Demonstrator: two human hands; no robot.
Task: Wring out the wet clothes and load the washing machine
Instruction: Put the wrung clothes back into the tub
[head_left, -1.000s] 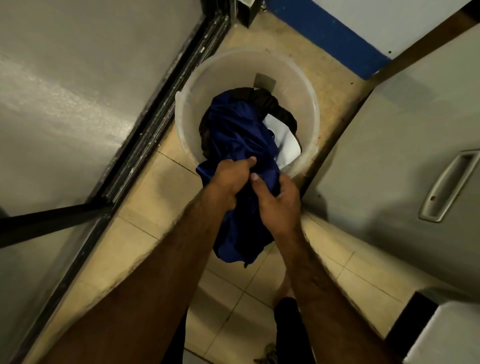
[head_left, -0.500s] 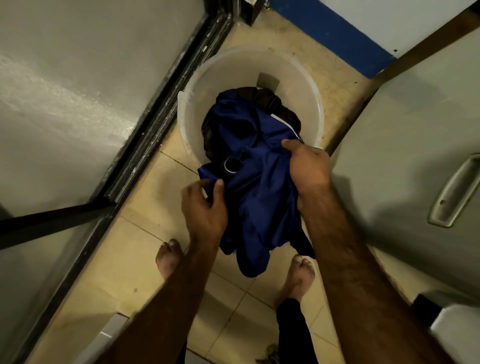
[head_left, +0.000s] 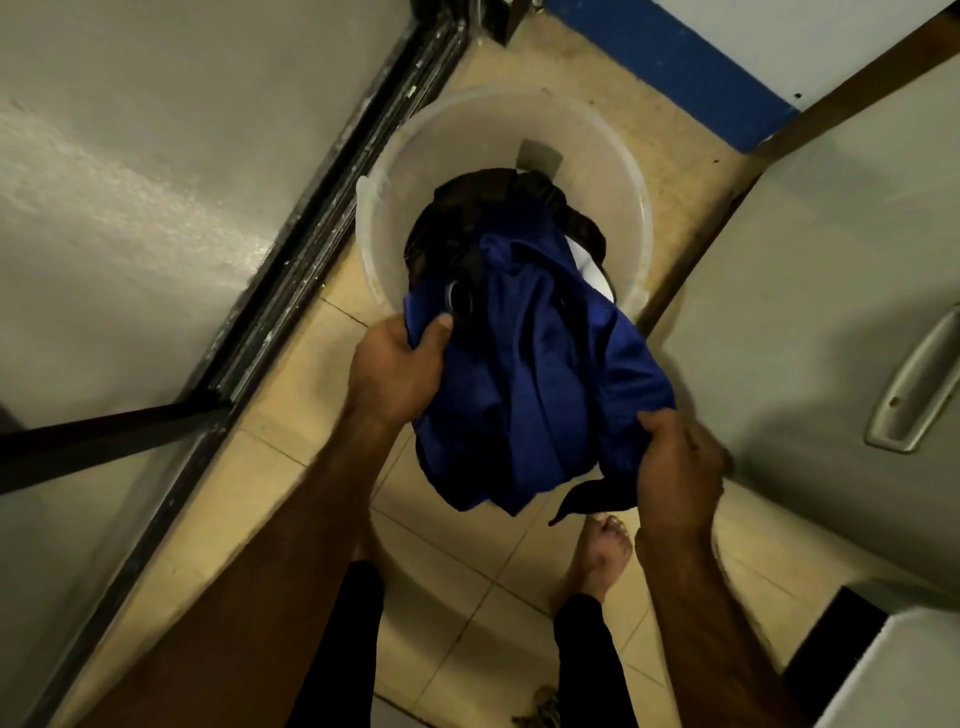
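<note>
**Blue garment held over the bucket by both hands**

At the far left a pale grey panel (head_left: 130, 208) fills the view, edged by a dark metal frame (head_left: 291, 244) that runs diagonally down toward the lower left. Beside the frame lies a strip of beige tiled floor (head_left: 457, 587).

The left hand (head_left: 395, 371) is closed around the left upper edge of a blue garment (head_left: 524, 384), with the thumb pressed onto the cloth near a small dark ring-shaped detail; its grip is tight on the fabric. The garment hangs bunched and creased between the two hands, its upper part reaching over the near rim of a translucent white bucket (head_left: 395, 171) that stands on the floor. Its lower folds dangle free above the tiles. Inside the bucket, behind the blue cloth, sits dark clothing (head_left: 467, 208), and a small patch of white fabric (head_left: 592, 270) shows at the right.

The right hand (head_left: 675, 467) is lower and closer to the camera, with fingers curled around the garment's right lower edge, its grip shut on the cloth; a dark strip of fabric trails from under it. Below, a bare foot (head_left: 597, 556) rests on the tiles, with black trouser legs at the bottom edge.

At the right stands a grey appliance (head_left: 810, 291) with a recessed handle (head_left: 914, 384). A blue band (head_left: 675, 57) runs along the wall at the top.
</note>
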